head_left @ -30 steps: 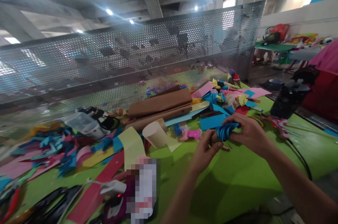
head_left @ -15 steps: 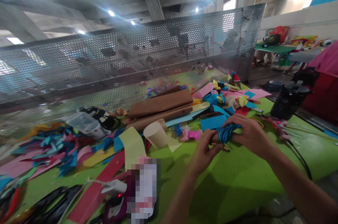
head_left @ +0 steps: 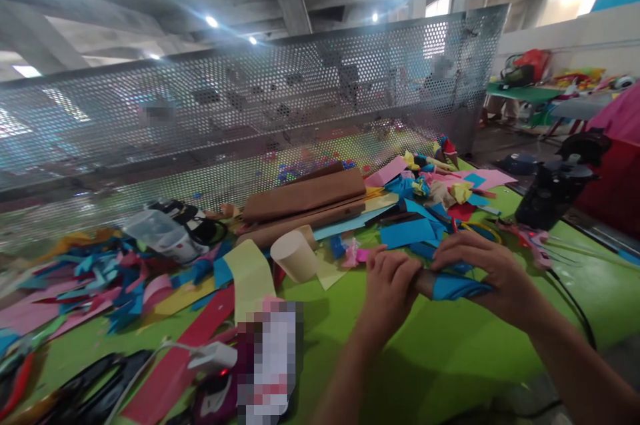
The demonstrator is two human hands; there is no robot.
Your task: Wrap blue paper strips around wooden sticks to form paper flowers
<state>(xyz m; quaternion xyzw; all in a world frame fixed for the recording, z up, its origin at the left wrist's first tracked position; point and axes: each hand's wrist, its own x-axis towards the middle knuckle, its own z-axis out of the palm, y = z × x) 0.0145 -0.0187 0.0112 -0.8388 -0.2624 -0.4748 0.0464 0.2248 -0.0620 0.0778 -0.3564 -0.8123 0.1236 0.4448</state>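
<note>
My left hand (head_left: 389,295) is closed around one end of a short brown rod (head_left: 425,283). A blue strip (head_left: 456,287), of paper or a similar sheet, is wrapped about the rod's other end in slanting folds. My right hand (head_left: 503,281) grips this blue wrap from the right, its fingers over the top; the thumb is mostly hidden. Both hands are held above the green table (head_left: 420,345). Just beyond them lie a flat blue sheet (head_left: 407,234) and a small pink piece (head_left: 351,253).
Brown rolls (head_left: 305,196) and a cream roll (head_left: 293,257) lie towards the perforated metal screen (head_left: 250,111). Coloured scraps (head_left: 105,271) and a clear plastic box (head_left: 159,233) are on the left. A pink glue gun (head_left: 537,251) with a black cable and a dark container (head_left: 555,195) stand right.
The blue strip has gone from a bunched coil to a smoother, longer wrap along the rod. My right hand has shifted right and down; my left fingers have closed over the rod.
</note>
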